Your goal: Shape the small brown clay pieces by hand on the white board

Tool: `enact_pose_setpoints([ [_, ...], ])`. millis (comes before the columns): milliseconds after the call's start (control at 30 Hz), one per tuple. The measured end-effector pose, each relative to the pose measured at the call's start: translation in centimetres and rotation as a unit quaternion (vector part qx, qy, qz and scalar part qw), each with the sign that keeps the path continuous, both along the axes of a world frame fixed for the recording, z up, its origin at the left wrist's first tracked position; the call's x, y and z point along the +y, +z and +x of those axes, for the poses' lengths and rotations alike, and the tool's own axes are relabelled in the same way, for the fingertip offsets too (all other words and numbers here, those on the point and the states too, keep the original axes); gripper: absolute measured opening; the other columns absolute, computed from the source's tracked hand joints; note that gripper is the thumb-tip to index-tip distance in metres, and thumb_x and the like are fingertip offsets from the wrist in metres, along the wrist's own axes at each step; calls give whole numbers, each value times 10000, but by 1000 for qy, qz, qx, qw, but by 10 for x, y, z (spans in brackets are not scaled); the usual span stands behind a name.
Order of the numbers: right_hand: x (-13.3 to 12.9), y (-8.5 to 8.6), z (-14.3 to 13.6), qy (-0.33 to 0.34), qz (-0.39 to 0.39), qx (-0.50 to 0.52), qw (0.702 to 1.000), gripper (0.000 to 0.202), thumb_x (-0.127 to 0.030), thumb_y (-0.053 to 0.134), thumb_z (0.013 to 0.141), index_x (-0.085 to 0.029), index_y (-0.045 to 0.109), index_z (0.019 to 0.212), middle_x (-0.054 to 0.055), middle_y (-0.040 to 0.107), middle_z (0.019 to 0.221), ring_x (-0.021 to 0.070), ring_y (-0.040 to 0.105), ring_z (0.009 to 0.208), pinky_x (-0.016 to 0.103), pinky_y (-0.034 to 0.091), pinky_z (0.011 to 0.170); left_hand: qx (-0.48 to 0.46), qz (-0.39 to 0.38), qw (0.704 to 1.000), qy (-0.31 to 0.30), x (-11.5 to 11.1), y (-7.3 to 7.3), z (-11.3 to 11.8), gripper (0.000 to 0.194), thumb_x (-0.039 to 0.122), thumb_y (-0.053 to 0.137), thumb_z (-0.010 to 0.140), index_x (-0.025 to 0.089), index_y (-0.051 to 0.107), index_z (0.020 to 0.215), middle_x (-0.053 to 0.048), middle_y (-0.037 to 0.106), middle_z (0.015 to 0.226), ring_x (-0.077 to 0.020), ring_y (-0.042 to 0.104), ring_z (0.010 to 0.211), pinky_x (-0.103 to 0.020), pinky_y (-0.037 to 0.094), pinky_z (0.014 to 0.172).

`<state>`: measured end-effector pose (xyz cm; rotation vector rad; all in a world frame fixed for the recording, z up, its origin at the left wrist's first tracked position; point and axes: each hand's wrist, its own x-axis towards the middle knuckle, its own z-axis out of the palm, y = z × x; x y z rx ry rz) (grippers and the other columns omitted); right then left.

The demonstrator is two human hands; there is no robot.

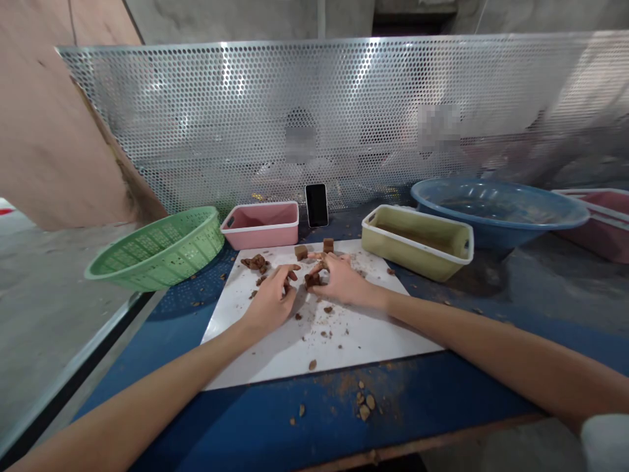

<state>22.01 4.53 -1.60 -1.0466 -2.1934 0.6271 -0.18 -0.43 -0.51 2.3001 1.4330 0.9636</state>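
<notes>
My right hand [341, 282] holds a dark brown lump of clay [311, 280] between its thumb and fingers, above a white sheet [275, 357]. Just left of it, my left hand [272, 298] has its fingers curved and apart, next to some brown bits partly hidden behind them. Two brown blocks, one on the left [301, 252] and one on the right [328, 245], stand at the back of the sheet. A rough brown clump [255, 263] lies at the sheet's back left. Crumbs are scattered over the sheet.
Behind the sheet are a green basket [157, 252], a pink bin [263, 226], an upright phone [317, 205], a yellow-green bin [417, 244] and a blue basin [496, 206]. A perforated metal panel [246, 111] rises behind. Loose bits [364, 412] lie on the blue front edge.
</notes>
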Motion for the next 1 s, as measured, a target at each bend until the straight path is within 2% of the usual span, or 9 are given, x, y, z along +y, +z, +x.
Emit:
enact_pose_setpoints([
  [133, -2, 0, 3, 4, 8, 1, 1000, 730, -364, 835, 872, -238, 495, 1506, 93, 805, 1127, 346, 651, 1279, 561, 346, 1117, 4, -4, 1000, 4, 0, 0, 0, 413, 83, 518, 880, 206, 610, 1264, -71, 702, 1119, -206, 655, 883, -363, 528, 841],
  [333, -9, -3, 9, 4, 69, -9, 998, 729, -390, 819, 882, -258, 467, 1507, 83, 779, 1175, 339, 645, 1272, 562, 344, 1112, 0, 3, 1000, -2, 1, -2, -1, 420, 64, 514, 878, 207, 603, 1263, -60, 699, 1096, -199, 652, 865, -363, 524, 837],
  [433, -7, -5, 10, 0, 59, 1, 998, 674, -401, 807, 909, -262, 491, 1487, 74, 790, 1129, 340, 638, 1294, 564, 338, 1117, 2, -2, 1000, 0, 1, -2, -2, 425, 52, 513, 872, 212, 607, 1254, -55, 692, 1098, -193, 643, 850, -360, 520, 822],
  [600, -2, -7, 9, -12, 19, 0, 1000, 742, -449, 829, 900, -246, 468, 1516, 77, 801, 1126, 345, 649, 1280, 588, 327, 1134, 1, -4, 1000, -8, 1, -3, -2, 423, 52, 506, 876, 212, 602, 1256, -59, 684, 1098, -201, 632, 879, -373, 508, 836],
  [733, -8, -3, 15, 11, 57, -23, 998, 721, -480, 802, 928, -275, 466, 1532, 115, 734, 1305, 358, 619, 1309, 591, 362, 1142, 0, -8, 1000, -9, 1, -4, -2, 415, 60, 503, 887, 217, 608, 1257, -53, 673, 1071, -208, 622, 889, -364, 500, 808],
  [833, -16, 5, 21, 20, 122, -40, 991, 548, -447, 721, 995, -308, 543, 1495, 126, 598, 1510, 362, 531, 1401, 587, 399, 1149, -1, -12, 1000, -11, 1, -4, -3, 430, 50, 503, 884, 217, 606, 1267, -54, 670, 1085, -208, 632, 911, -360, 502, 815],
  [933, -21, 12, 27, 47, 170, -51, 983, 257, -356, 608, 1063, -316, 744, 1277, 88, 542, 1573, 346, 486, 1421, 598, 396, 1177, 0, -8, 1000, -9, 1, -4, -3, 403, 41, 501, 880, 210, 614, 1229, -55, 667, 1079, -206, 636, 912, -359, 504, 828],
  [1000, -21, 13, 28, 65, 183, -68, 979, 246, -314, 583, 1070, -303, 819, 1139, 70, 533, 1590, 353, 458, 1427, 615, 385, 1192, 0, -5, 1000, -8, 1, -4, -3, 383, 51, 507, 889, 209, 617, 1220, -54, 668, 1070, -207, 635, 914, -360, 507, 838],
])
